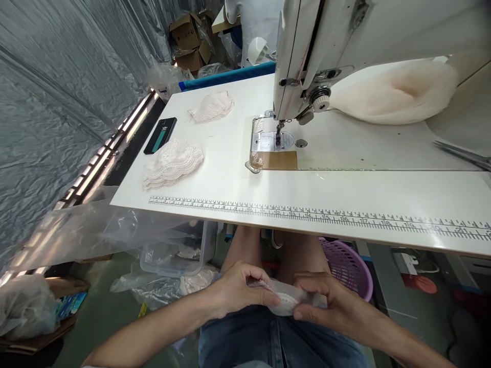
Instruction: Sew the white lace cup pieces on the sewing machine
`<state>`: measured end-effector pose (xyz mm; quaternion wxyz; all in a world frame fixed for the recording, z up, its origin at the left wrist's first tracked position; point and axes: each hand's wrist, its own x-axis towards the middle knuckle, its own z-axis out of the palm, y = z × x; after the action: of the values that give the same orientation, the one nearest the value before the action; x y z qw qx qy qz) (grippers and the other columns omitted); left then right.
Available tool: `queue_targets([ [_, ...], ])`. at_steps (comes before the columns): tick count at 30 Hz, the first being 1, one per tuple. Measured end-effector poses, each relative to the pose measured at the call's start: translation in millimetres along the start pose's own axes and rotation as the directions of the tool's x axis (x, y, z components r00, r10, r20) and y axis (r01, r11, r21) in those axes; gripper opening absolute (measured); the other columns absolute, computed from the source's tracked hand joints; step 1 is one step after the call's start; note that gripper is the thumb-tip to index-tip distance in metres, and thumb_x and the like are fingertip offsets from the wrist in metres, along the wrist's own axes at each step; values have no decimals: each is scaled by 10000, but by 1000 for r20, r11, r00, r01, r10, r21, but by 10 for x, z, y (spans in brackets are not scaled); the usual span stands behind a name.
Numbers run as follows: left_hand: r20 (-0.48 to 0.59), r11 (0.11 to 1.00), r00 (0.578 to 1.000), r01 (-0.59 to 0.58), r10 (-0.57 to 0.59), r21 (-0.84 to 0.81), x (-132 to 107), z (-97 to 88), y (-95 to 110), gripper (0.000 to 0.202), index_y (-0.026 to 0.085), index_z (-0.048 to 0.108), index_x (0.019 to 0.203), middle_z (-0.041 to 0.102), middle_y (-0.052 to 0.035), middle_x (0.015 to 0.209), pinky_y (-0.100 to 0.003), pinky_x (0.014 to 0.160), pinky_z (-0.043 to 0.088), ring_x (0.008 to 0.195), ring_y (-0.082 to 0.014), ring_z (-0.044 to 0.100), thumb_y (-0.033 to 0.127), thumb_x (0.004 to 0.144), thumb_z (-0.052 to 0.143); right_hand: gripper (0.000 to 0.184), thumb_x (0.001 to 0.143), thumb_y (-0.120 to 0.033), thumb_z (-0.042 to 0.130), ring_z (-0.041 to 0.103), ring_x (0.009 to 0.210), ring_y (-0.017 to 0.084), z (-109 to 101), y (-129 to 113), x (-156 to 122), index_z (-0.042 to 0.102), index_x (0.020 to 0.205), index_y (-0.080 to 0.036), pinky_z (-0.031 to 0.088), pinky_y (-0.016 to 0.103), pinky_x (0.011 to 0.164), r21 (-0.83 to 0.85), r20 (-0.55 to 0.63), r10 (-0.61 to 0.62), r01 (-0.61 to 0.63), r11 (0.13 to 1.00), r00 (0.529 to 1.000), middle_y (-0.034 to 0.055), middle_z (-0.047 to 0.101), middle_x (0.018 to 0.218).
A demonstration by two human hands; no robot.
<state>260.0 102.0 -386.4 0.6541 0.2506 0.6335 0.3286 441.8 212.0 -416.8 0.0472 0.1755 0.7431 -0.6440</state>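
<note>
Over my lap, below the table edge, my left hand [247, 291] pinches one end of a small white fabric piece [284, 302] with a lacy, textured strip along it. The other end is gripped between the thumb and fingers of my right hand [316, 299]. Part of the cloth is hidden by my fingers. On the white table [226, 174] lies a stack of white lacy fabric pieces [174, 162]. Farther back rests another pale, cup-shaped fabric piece [213, 107].
A sewing machine [307, 61] stands on the table, its presser foot [279, 135] over a metal plate. Cream padding [399, 94] sits under its arm, near scissors [462, 153]. A dark phone [160, 136] lies at left. Below are a purple basket [347, 268] and a clear bin [209, 245].
</note>
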Motion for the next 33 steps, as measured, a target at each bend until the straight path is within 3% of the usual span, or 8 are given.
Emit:
queue_targets([
  [4, 21, 995, 996, 90, -89, -37, -9, -31, 39, 433, 110, 663, 634, 567, 29, 588, -201, 565, 336, 570, -76, 467, 459, 443, 834, 294, 841, -460, 565, 510, 745, 149, -24, -7, -38, 594, 738, -185, 349, 234, 658, -8, -6, -16, 16, 1000, 1000, -10, 542, 749],
  [9, 124, 995, 988, 97, -93, -30, 19, -18, 34, 451, 118, 715, 785, 632, 1, 657, -211, 588, 378, 582, -91, 514, 405, 462, 848, 291, 852, -451, 545, 485, 678, 129, 3, -12, -38, 598, 738, -188, 344, 224, 600, -20, 35, -34, 35, 999, 999, -21, 507, 693],
  [14, 93, 995, 991, 98, -97, -8, 49, -15, 62, 402, 110, 729, 712, 641, -15, 628, -224, 580, 397, 558, -97, 517, 417, 477, 841, 276, 827, -453, 563, 501, 735, 156, -34, 34, -92, 613, 761, -190, 375, 245, 657, -57, -1, -3, 3, 998, 1000, -7, 536, 727],
  [19, 129, 990, 983, 137, -132, -33, 33, -74, 102, 343, 122, 734, 706, 660, -22, 654, -238, 643, 435, 608, -107, 558, 358, 486, 849, 272, 845, -435, 543, 519, 727, 152, -134, 31, -169, 636, 785, -186, 375, 242, 655, 38, 90, 31, -35, 999, 995, -7, 557, 750],
  [24, 129, 986, 980, 160, -154, -37, 33, -86, 104, 341, 122, 731, 691, 659, -22, 651, -250, 660, 443, 612, -113, 564, 356, 474, 852, 302, 845, -451, 550, 553, 753, 159, -188, -9, -189, 657, 793, -173, 385, 242, 667, 129, 119, -18, 3, 992, 993, 11, 598, 789],
  [33, 151, 989, 978, 140, -146, 44, 44, -43, 136, 381, 128, 730, 721, 655, -25, 665, -266, 676, 441, 623, -127, 567, 416, 494, 834, 309, 830, -465, 569, 540, 737, 149, -189, -9, -194, 642, 786, -168, 382, 232, 655, 114, 140, -49, 33, 993, 989, 2, 577, 777],
])
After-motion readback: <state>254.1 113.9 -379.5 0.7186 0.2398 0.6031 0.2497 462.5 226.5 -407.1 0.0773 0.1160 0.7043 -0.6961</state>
